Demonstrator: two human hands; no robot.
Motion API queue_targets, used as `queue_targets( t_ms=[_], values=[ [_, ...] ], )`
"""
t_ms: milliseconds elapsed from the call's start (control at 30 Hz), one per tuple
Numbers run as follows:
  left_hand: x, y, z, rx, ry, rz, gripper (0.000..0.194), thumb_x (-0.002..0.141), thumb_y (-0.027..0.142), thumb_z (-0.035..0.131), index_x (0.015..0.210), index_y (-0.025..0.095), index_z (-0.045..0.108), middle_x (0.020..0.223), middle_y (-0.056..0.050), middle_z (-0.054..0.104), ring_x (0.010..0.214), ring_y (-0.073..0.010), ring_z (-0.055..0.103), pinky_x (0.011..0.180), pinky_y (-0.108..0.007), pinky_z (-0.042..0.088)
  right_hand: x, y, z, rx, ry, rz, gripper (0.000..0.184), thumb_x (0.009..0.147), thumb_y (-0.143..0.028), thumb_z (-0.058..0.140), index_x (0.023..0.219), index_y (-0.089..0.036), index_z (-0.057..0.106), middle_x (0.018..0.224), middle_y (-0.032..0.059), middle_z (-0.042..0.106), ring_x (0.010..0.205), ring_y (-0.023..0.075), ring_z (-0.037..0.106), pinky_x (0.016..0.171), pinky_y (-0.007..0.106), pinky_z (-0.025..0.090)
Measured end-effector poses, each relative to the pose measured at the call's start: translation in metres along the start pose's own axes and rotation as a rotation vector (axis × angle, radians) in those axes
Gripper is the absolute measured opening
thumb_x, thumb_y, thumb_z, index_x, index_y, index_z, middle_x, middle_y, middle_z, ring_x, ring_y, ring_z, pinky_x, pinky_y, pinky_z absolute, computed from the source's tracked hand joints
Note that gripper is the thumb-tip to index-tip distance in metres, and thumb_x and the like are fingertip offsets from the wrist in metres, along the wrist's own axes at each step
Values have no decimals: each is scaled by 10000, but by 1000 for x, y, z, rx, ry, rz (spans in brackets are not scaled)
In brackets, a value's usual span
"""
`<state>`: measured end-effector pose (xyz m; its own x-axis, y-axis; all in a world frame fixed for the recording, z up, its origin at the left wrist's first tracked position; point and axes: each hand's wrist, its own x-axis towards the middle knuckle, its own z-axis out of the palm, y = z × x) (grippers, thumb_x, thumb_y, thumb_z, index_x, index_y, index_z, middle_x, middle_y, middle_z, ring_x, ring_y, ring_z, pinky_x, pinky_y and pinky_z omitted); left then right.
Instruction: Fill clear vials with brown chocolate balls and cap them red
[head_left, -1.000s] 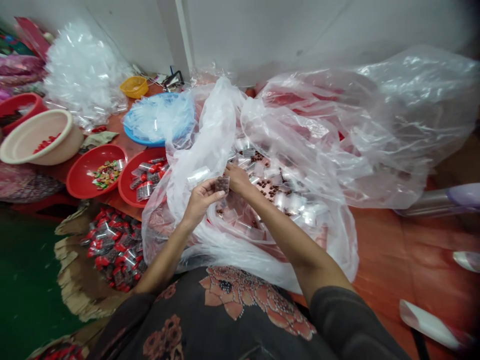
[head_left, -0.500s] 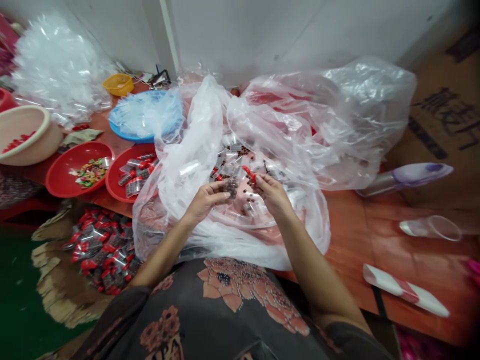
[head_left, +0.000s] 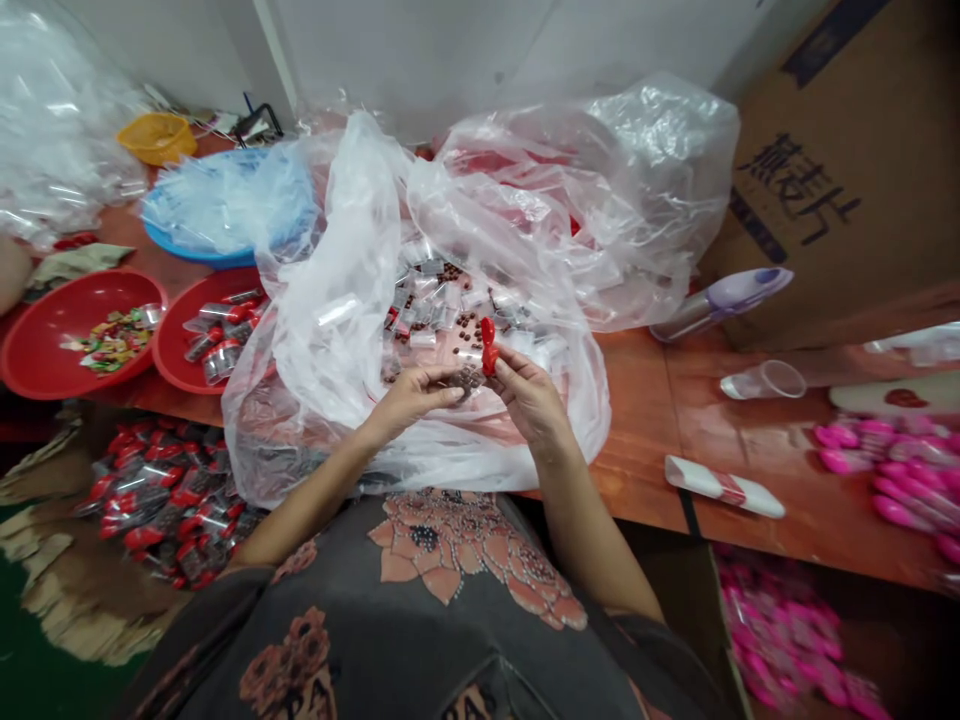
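Head view: from my remote seat the largest shape is a cardboard carton (head_left: 832, 200) at upper right, printed with dark characters, beside an orange-brown tabletop (head_left: 645, 450). A big clear plastic bag (head_left: 330, 330) fills the middle of the frame, lying open around a heap of small clear packets (head_left: 424, 300) and loose brown beads (head_left: 465, 325). At upper left sits a blue tray (head_left: 161, 235), and at left are two red basins (head_left: 37, 345), one holding multicoloured pieces and the other red-and-clear packets. Pink pieces (head_left: 787, 640) lie in a box at lower right.

At the centre, above the bag's near edge, the left hand (head_left: 409, 395) curls around a small clear packet (head_left: 469, 380) with dark contents, apparently holding it lightly. The right hand (head_left: 529, 395) pinches an upright red plastic piece (head_left: 488, 345) between thumb and finger, just beside the packet.

I judge the packet light, soft and slippery, so it is best taken by its flat edges. The red piece looks light and fairly stiff; its lower end seems the surest hold.
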<state>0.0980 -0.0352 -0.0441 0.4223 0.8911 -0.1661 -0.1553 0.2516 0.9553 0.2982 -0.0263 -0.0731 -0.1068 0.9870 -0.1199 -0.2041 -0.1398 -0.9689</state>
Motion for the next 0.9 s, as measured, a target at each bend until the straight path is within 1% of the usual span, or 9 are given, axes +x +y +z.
queue_targets(
  t_ms=[133, 200, 267, 367, 467, 533, 633, 767, 900],
  values=[
    [-1, -5, 4, -31, 4, -20, 363, 746, 290, 796, 1095, 193, 771, 1074, -84, 754, 911, -181, 697, 902, -351, 557, -7, -7, -2, -88, -4, -58, 481, 856, -450, 671, 1319, -339, 600, 1208, 35, 673, 996, 191, 676, 947, 412, 582],
    [-2, -6, 5, -68, -6, -42, 360, 752, 289, 794, 1094, 182, 769, 1074, -93, 754, 902, -181, 700, 887, -343, 562, -10, -11, -3, -108, -12, -90, 489, 875, -432, 635, 1352, -350, 562, 1246, 41, 643, 996, 190, 677, 941, 418, 588],
    [-3, -6, 4, -131, -28, -68, 349, 751, 275, 795, 1084, 175, 767, 1078, -104, 753, 903, -185, 706, 879, -341, 565, -13, -14, -5, -89, -18, -102, 434, 866, -416, 641, 1287, -324, 592, 1202, 42, 650, 966, 185, 681, 936, 423, 595],
    [-5, -4, 3, -266, -77, -127, 387, 723, 240, 810, 1097, 164, 748, 1089, -114, 749, 950, -214, 716, 904, -374, 566, -16, -19, -5, 19, 11, -66, 318, 795, -382, 722, 1083, -276, 640, 1049, 15, 680, 874, 164, 688, 910, 411, 609],
    [-5, -4, 1, -303, -65, -135, 426, 704, 216, 825, 1115, 151, 731, 1093, -113, 747, 974, -219, 717, 922, -374, 561, -19, -23, -3, 131, 61, -19, 309, 709, -336, 785, 958, -260, 618, 1038, -5, 695, 840, 158, 702, 889, 392, 617],
    [-3, -4, 0, -292, -51, -117, 438, 705, 208, 828, 1127, 153, 729, 1113, -112, 742, 975, -212, 717, 916, -354, 562, -19, -27, 0, 189, 98, -20, 365, 669, -310, 805, 968, -271, 599, 1019, -20, 708, 876, 172, 714, 900, 390, 614],
    [-1, -4, 0, -288, -68, -120, 432, 726, 215, 816, 1146, 160, 731, 1150, -114, 734, 986, -210, 717, 907, -339, 564, -19, -32, 3, 252, 130, -72, 431, 648, -259, 820, 1012, -304, 593, 947, -58, 711, 929, 174, 720, 901, 369, 611],
    [0, -4, 3, -296, -55, -160, 397, 740, 235, 805, 1122, 146, 742, 1113, -121, 744, 953, -201, 717, 895, -347, 571, -13, -32, 7, 277, 141, -175, 263, 673, -221, 816, 837, -270, 616, 992, -64, 717, 963, 153, 718, 890, 337, 604],
    [0, -5, 7, -286, -47, -173, 391, 728, 237, 813, 1106, 156, 749, 1081, -109, 753, 946, -195, 714, 872, -339, 578, -9, -19, 13, 154, 138, -220, 184, 726, -263, 797, 865, -294, 680, 1024, -56, 750, 988, 150, 711, 977, 393, 571]
  ],
)
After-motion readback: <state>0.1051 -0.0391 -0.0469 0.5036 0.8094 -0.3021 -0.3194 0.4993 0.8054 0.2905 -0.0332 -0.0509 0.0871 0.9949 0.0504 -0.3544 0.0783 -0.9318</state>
